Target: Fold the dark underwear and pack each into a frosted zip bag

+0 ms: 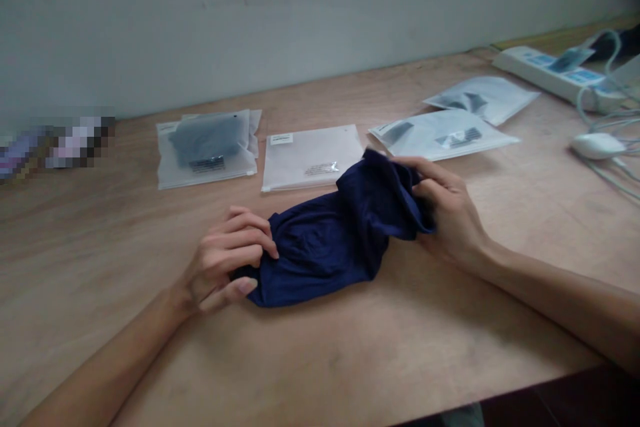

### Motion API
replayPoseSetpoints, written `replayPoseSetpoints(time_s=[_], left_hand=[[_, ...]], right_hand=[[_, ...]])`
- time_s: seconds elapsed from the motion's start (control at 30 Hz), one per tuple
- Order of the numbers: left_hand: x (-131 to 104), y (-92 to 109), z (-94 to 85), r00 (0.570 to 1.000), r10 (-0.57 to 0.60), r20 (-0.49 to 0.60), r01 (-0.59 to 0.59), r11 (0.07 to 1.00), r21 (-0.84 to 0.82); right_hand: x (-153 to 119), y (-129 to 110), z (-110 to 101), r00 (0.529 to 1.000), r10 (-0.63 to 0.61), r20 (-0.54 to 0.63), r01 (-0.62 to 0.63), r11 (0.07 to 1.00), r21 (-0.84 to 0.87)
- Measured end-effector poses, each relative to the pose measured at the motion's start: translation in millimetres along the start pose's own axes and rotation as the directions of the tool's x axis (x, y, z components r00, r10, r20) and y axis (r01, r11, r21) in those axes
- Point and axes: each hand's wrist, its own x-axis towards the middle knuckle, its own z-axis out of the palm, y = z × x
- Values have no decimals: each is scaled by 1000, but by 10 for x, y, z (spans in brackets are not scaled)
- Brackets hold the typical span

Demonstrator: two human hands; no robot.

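A navy blue piece of soft cloth, perhaps a folded garment (315, 240), lies partly on the wooden table, its right part lifted and folded over. My right hand (445, 207) grips the raised fold, thumb on top and most fingertips behind the fabric. At the cloth's left end, my left hand (227, 257) has its curled fingers over the edge and its thumb lower down, with a bit of cloth between them. Just behind the cloth lies a flat frosted zip bag (305, 153) with a small white label; the cloth covers its near right corner.
More frosted bags with dark contents lie back left (215, 147). Two others, a nearer bag (425, 137) and a farther bag (493, 97), overlap at back right. A white power strip (545, 70) and white charger (597, 145) with cables sit far right. A wall (300, 20) bounds the table (320, 367).
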Motion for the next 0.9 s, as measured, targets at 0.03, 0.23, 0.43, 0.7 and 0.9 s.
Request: replayPoseSetpoints(time_s=[0.03, 0.23, 0.43, 0.7, 0.9], left_hand=[[-25, -52, -26, 1000, -28, -10, 28, 999, -29], [-168, -371, -182, 987, -154, -36, 150, 984, -98], [-176, -426, -203, 985, -156, -71, 161, 984, 76], [-148, -442, -120, 945, -246, -217, 310, 886, 345], [-185, -567, -142, 910, -347, -226, 389, 903, 181]], right_hand=[[15, -4, -4, 1000, 2, -6, -2, 1000, -2], [53, 44, -41, 989, -39, -139, 24, 994, -110], [147, 157, -102, 981, -169, -99, 119, 916, -383], [223, 160, -182, 973, -195, 125, 230, 741, -631], [270, 164, -212, 975, -214, 64, 204, 733, -649]])
